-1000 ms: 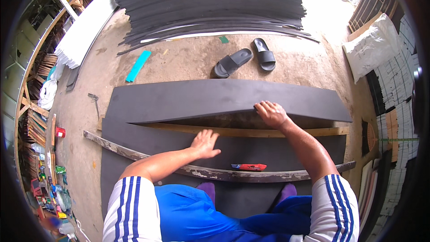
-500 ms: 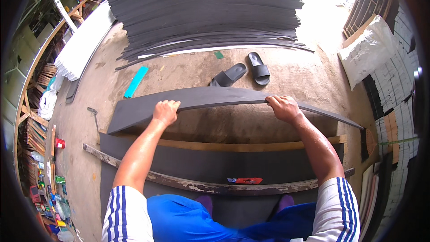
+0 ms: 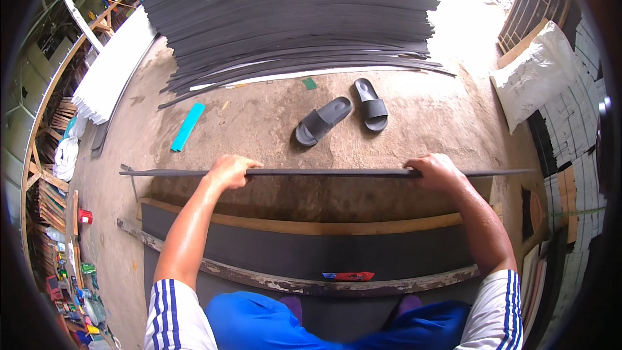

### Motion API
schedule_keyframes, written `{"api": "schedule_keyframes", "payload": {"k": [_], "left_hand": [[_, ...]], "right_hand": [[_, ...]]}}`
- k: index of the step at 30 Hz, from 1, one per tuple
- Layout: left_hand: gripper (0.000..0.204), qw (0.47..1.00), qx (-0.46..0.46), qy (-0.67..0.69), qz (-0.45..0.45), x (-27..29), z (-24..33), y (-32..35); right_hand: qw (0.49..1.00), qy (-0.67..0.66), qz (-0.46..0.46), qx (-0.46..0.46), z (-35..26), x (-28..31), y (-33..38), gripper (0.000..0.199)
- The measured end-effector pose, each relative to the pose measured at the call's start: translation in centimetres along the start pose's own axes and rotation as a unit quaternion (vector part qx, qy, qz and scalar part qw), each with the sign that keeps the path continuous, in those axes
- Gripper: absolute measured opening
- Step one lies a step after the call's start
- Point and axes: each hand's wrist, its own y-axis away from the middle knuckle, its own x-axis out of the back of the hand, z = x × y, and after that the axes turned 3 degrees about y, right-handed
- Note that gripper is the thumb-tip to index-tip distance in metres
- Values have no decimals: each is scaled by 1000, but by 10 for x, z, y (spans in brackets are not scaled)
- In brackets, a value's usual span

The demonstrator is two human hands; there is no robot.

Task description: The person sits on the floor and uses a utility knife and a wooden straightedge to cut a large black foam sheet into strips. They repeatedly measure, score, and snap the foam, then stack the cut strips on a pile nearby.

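Note:
My left hand [image 3: 228, 172] and my right hand [image 3: 437, 170] are closed on a long, thin dark grey strip [image 3: 330, 173], which looks like foam sheet. It stretches level across the view, held up and seen edge-on, with both ends reaching past my hands. Nearer me lies a dark grey sheet [image 3: 285, 249] with a pale wooden batten [image 3: 304, 227] along its far edge. Across that sheet runs a worn wooden bar [image 3: 259, 277] with flaking paint. Beside the bar sits a small flat red-and-blue object [image 3: 353, 277], its kind unclear.
Beyond my hands lie a pair of black slide sandals [image 3: 324, 121] and a turquoise strip [image 3: 188, 127] on the floor. A tall stack of dark grey sheets [image 3: 291, 13] stands at the back. White sheets [image 3: 116, 68] are at left, a white sack [image 3: 536, 74] at right.
The strip has come toward me and turned from showing its broad face to showing only its edge. Both hands moved nearer and slightly apart, keeping hold. My view has shifted slightly.

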Motion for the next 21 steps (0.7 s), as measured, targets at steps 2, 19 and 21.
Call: {"api": "schedule_keyframes", "payload": {"k": [2,19,21], "left_hand": [[69,999,36,3,-21,7,20,-2],[60,987,121,88,-61,139,180,182],[65,979,167,103,-55,172,207,250]], "right_hand": [[995,11,-62,-77,23,1,11,40],[988,-54,-3,-147,-34,110,209,49],[990,-73,-17,-122,-54,150,222,51]]}}
